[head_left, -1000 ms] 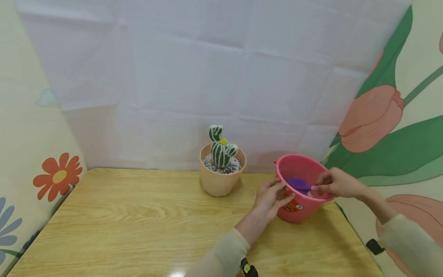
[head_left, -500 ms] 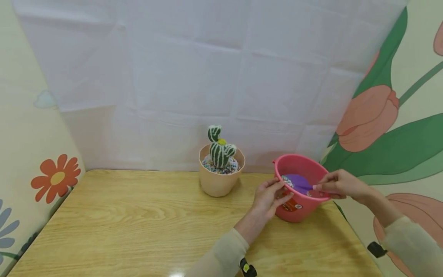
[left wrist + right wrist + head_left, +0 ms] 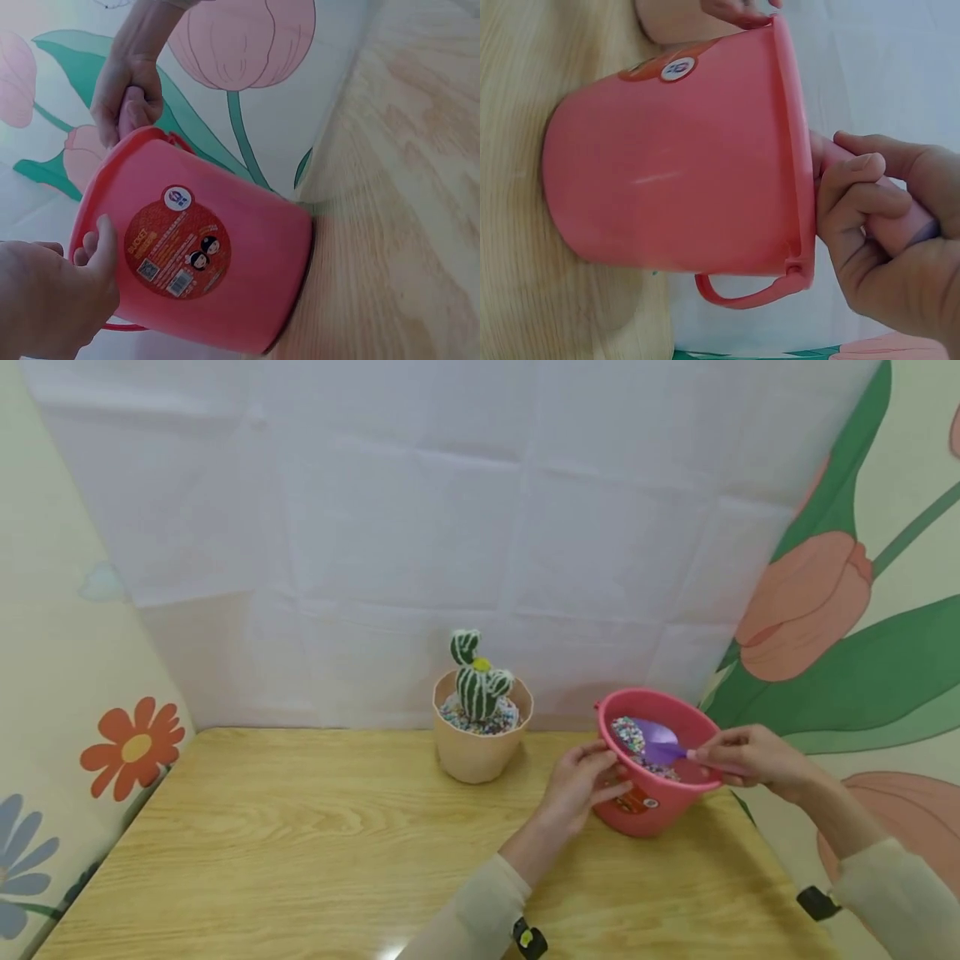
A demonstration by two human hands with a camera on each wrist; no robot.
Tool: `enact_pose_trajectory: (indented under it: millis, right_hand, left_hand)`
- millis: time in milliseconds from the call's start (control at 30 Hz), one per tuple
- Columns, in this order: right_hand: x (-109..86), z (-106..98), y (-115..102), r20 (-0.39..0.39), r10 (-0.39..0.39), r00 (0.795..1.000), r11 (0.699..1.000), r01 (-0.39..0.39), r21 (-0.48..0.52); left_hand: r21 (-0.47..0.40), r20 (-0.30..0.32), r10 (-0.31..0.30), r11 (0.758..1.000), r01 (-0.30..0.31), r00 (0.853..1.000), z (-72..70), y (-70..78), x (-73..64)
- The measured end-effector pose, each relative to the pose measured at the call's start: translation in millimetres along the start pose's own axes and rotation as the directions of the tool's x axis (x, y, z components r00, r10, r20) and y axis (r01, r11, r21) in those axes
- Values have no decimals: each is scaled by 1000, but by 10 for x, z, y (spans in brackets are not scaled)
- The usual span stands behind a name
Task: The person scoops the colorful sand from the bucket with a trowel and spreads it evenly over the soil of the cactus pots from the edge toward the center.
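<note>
A pink bucket (image 3: pixel 645 802) with a round red label stands at the table's right side. My left hand (image 3: pixel 577 785) holds its near left rim, the thumb against the outer wall in the left wrist view. With curled fingers my right hand (image 3: pixel 757 760) grips the pink handle (image 3: pixel 889 214) of a toy shovel. The shovel's purple blade (image 3: pixel 663 752) is inside the bucket mouth, bearing a heap of small multicoloured beads (image 3: pixel 628 735). More beads (image 3: pixel 658 767) show below it in the bucket.
Left of the bucket stands a peach pot (image 3: pixel 476 758) with a green and white knitted cactus (image 3: pixel 476 693) set in similar beads. Behind the wooden table (image 3: pixel 300 843) hangs a white cloth (image 3: pixel 397 552). Flower-painted walls flank both sides. The bucket's handle (image 3: pixel 739 302) hangs down.
The purple blade has risen inside the bucket, and a heap of beads now shows on it. My right hand has turned, bringing the pink handle into sight. My left hand stays at the rim.
</note>
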State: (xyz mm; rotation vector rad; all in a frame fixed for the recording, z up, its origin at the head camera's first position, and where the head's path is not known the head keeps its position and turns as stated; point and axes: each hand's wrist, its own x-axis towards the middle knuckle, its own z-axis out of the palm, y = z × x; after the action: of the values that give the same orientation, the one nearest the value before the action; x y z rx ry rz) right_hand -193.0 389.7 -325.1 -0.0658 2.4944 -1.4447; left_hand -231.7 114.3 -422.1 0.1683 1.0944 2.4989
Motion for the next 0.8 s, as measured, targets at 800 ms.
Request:
enact_pose_trajectory:
  millis: [800]
  right_hand:
    - [-91,99,1,-59,-2,998,963,17,269]
  left_hand:
    - [693,204,366,601,-398,908,-500,678,-519]
